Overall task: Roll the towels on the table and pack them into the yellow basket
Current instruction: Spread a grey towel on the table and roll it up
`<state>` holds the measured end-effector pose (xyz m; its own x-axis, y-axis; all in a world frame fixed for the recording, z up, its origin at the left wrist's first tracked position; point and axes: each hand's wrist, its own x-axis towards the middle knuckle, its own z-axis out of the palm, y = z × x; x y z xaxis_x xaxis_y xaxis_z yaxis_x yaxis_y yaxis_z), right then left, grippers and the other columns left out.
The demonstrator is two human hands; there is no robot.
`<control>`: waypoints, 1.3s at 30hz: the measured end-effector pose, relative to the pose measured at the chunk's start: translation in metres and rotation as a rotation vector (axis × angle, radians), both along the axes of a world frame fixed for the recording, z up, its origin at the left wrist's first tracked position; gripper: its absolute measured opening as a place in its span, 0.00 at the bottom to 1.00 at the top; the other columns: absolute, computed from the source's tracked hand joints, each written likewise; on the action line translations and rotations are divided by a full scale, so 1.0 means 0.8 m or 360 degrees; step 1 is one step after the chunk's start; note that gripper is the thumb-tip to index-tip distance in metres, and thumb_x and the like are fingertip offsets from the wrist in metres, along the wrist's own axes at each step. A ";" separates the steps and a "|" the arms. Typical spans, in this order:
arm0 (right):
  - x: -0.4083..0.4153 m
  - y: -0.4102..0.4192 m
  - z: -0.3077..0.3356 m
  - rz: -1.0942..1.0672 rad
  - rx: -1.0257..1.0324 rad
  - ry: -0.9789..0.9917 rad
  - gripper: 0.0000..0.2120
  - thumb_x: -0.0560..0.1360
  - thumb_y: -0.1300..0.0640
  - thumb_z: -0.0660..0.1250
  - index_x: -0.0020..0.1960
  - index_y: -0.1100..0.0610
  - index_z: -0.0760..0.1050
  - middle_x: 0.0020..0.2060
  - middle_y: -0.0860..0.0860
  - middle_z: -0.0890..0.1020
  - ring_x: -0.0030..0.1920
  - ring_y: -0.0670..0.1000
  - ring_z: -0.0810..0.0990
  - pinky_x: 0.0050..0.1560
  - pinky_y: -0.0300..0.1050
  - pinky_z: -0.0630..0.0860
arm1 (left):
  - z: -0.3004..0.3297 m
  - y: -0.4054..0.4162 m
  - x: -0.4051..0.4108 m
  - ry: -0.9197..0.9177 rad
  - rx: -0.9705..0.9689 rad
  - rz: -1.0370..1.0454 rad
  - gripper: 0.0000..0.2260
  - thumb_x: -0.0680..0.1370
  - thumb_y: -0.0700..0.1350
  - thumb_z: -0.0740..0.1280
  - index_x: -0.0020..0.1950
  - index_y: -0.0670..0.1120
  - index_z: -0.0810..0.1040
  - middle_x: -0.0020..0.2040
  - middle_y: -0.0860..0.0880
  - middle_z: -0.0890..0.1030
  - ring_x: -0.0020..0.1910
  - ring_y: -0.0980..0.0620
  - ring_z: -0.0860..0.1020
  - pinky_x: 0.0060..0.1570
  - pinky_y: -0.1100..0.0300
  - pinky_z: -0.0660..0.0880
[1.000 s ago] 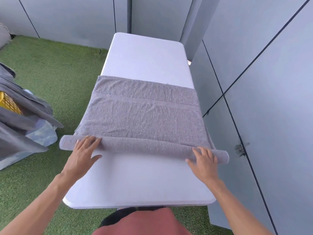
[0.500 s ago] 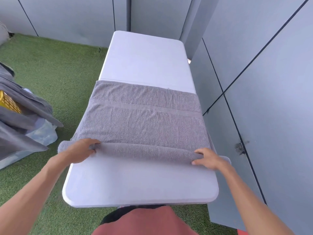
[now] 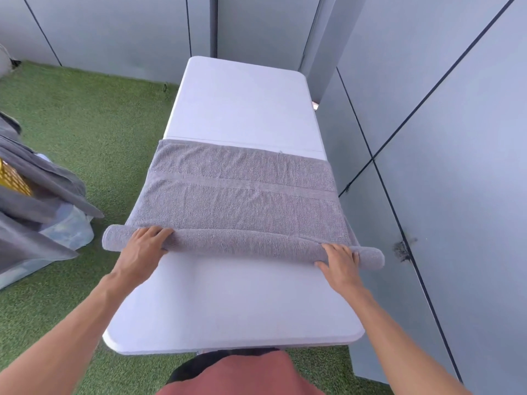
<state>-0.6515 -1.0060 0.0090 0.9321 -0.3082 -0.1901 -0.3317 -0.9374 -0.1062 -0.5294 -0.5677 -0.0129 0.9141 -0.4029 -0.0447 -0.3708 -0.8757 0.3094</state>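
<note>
both hands are on the rolled part of the grey towel (image 3: 242,192), palms down. left hand (image 3: 144,249) lies near the left end of the roll, fingers spread flat over the top and thumb tucked at the near side, pressing rather than gripping. right hand (image 3: 340,259) sits near the right end in the same way, fingers laid over the roll, thumb at the near side. i am not clenching either one. the roll lies straight across the white table (image 3: 236,109) and sticks out past both long edges. beyond it the unrolled towel lies flat toward the far end, a woven band running across it. the yellow basket (image 3: 12,178) sits on the green turf (image 3: 85,115) well off to my left, mostly buried under dark grey cloth (image 3: 37,195), with only a small corner showing.
</note>
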 end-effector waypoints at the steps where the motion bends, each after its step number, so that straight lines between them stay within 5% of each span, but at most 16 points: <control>1: 0.002 -0.002 0.004 0.0011 0.0023 0.0042 0.22 0.77 0.49 0.66 0.68 0.55 0.70 0.63 0.49 0.74 0.68 0.54 0.66 0.68 0.56 0.59 | 0.002 0.001 0.003 0.0031 0.0042 0.0005 0.23 0.69 0.38 0.75 0.63 0.41 0.77 0.53 0.43 0.79 0.56 0.37 0.76 0.59 0.45 0.71; 4: -0.005 -0.014 0.014 0.0096 0.0104 0.0241 0.17 0.76 0.47 0.66 0.61 0.56 0.74 0.56 0.51 0.77 0.62 0.55 0.72 0.61 0.53 0.66 | 0.010 0.008 0.001 0.0310 0.0155 -0.0046 0.19 0.75 0.42 0.70 0.66 0.47 0.74 0.55 0.47 0.78 0.60 0.42 0.74 0.60 0.51 0.69; 8: -0.006 -0.034 0.022 -0.0047 0.0619 0.0479 0.19 0.73 0.50 0.71 0.61 0.54 0.75 0.56 0.50 0.78 0.60 0.52 0.76 0.58 0.48 0.72 | 0.026 0.015 0.008 0.0768 0.0147 -0.0064 0.20 0.77 0.42 0.67 0.69 0.49 0.72 0.60 0.45 0.75 0.63 0.43 0.73 0.61 0.55 0.67; 11: -0.006 -0.028 0.024 -0.0183 0.0759 -0.0054 0.20 0.73 0.55 0.72 0.63 0.52 0.74 0.58 0.49 0.76 0.60 0.51 0.75 0.60 0.48 0.71 | 0.018 0.017 -0.001 0.0337 -0.0266 0.0100 0.17 0.76 0.38 0.66 0.65 0.45 0.76 0.55 0.45 0.76 0.58 0.40 0.76 0.59 0.49 0.71; 14: -0.025 -0.009 0.013 -0.0046 0.0201 -0.0442 0.15 0.75 0.51 0.69 0.60 0.50 0.77 0.57 0.48 0.77 0.61 0.54 0.74 0.65 0.56 0.67 | -0.002 0.009 -0.034 -0.0188 -0.0319 0.0049 0.16 0.78 0.43 0.66 0.65 0.41 0.76 0.60 0.41 0.76 0.63 0.38 0.73 0.65 0.40 0.68; 18: -0.048 0.012 -0.010 0.0062 -0.0014 -0.0126 0.33 0.74 0.43 0.68 0.74 0.51 0.63 0.71 0.47 0.66 0.73 0.53 0.59 0.71 0.63 0.54 | -0.023 0.011 -0.050 -0.0074 -0.0119 -0.0081 0.34 0.70 0.41 0.76 0.74 0.42 0.67 0.71 0.40 0.69 0.72 0.37 0.65 0.70 0.41 0.61; 22: -0.024 0.014 -0.007 -0.0009 0.0014 -0.0051 0.30 0.75 0.48 0.68 0.74 0.52 0.63 0.69 0.48 0.67 0.72 0.53 0.60 0.71 0.66 0.53 | -0.014 0.004 -0.018 -0.0121 -0.0065 -0.0074 0.30 0.65 0.35 0.77 0.66 0.42 0.75 0.56 0.43 0.78 0.57 0.38 0.76 0.60 0.45 0.70; 29: -0.032 -0.006 0.013 0.0137 0.0126 0.0157 0.21 0.76 0.45 0.65 0.66 0.52 0.71 0.61 0.47 0.75 0.67 0.52 0.68 0.67 0.57 0.61 | 0.017 0.020 -0.003 0.0639 0.0177 -0.0103 0.22 0.78 0.42 0.67 0.71 0.51 0.69 0.61 0.48 0.76 0.64 0.45 0.73 0.62 0.56 0.66; 33: -0.026 -0.025 0.022 -0.0103 0.0679 0.0111 0.23 0.73 0.45 0.70 0.66 0.52 0.73 0.59 0.49 0.77 0.64 0.52 0.73 0.66 0.51 0.67 | 0.030 0.022 0.001 0.0917 -0.0288 0.0040 0.20 0.77 0.37 0.67 0.66 0.52 0.73 0.61 0.48 0.76 0.62 0.48 0.73 0.58 0.61 0.66; 35: -0.022 -0.022 0.018 -0.0162 0.0506 -0.0210 0.21 0.74 0.49 0.71 0.65 0.52 0.74 0.60 0.51 0.77 0.65 0.54 0.71 0.67 0.53 0.65 | 0.029 0.023 -0.004 0.0618 -0.0600 0.0200 0.20 0.74 0.34 0.70 0.57 0.56 0.76 0.57 0.48 0.78 0.58 0.46 0.76 0.54 0.59 0.69; 39: -0.038 0.009 0.009 -0.0111 -0.0053 -0.0440 0.12 0.76 0.48 0.66 0.58 0.49 0.79 0.56 0.49 0.78 0.62 0.55 0.72 0.59 0.58 0.65 | 0.015 0.023 -0.038 -0.0338 -0.0349 0.0153 0.10 0.76 0.43 0.69 0.56 0.46 0.82 0.52 0.47 0.78 0.50 0.41 0.76 0.51 0.47 0.73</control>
